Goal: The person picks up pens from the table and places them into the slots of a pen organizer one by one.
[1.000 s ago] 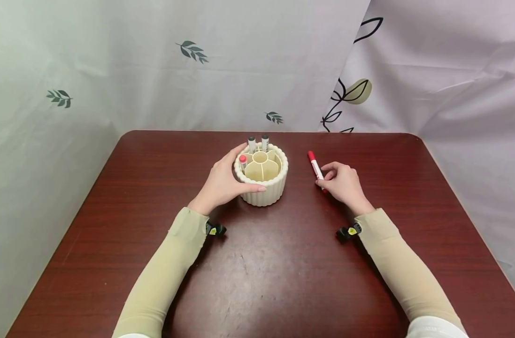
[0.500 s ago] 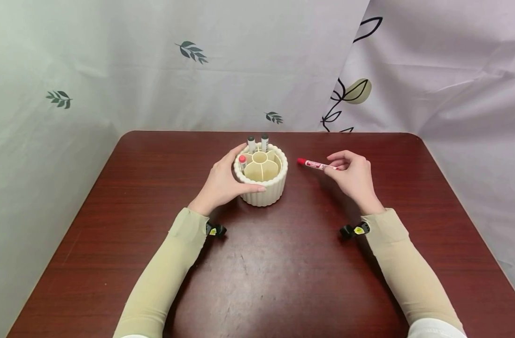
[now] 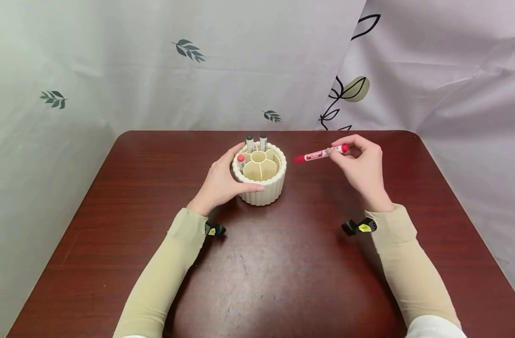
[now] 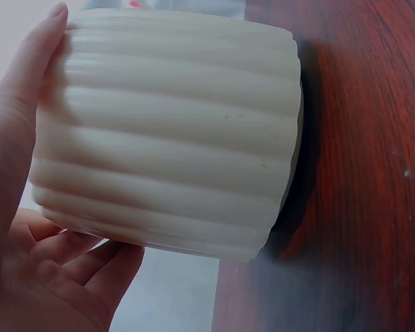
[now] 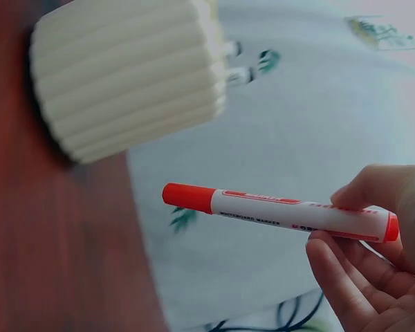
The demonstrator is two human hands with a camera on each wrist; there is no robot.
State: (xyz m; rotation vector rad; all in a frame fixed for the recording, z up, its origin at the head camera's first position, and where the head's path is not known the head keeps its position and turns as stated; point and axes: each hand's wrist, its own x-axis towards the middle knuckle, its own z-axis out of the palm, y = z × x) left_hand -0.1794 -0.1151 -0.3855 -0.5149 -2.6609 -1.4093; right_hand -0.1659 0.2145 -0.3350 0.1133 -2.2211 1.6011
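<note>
Left hand [image 3: 220, 180] wraps the left side of the ribbed cream holder [image 3: 260, 174], thumb across the near wall, fingers curled round the back; the left wrist view shows the palm and fingers [image 4: 28, 124] flat against the ribs. The holder stands upright on the dark red bench [image 3: 257, 272], near its middle. Its inside is split into compartments round a central tube. A red-capped marker [image 3: 241, 161] stands in the left compartment, just beside the left fingers; two grey-capped markers [image 3: 256, 141] stand side by side at the back.

Right of the holder, clear of it, the red marker [image 3: 320, 154] is in the air, close to level, cap end pointing toward the holder. Right hand [image 3: 360, 170] pinches it near its rear end between thumb and fingertips [image 5: 346, 266]. Nothing lies between marker and holder.

Change from 1.0 s ago: the marker lay on the bench under the right fingers; it is now lifted and turned crosswise. Left hand and holder unmoved.
</note>
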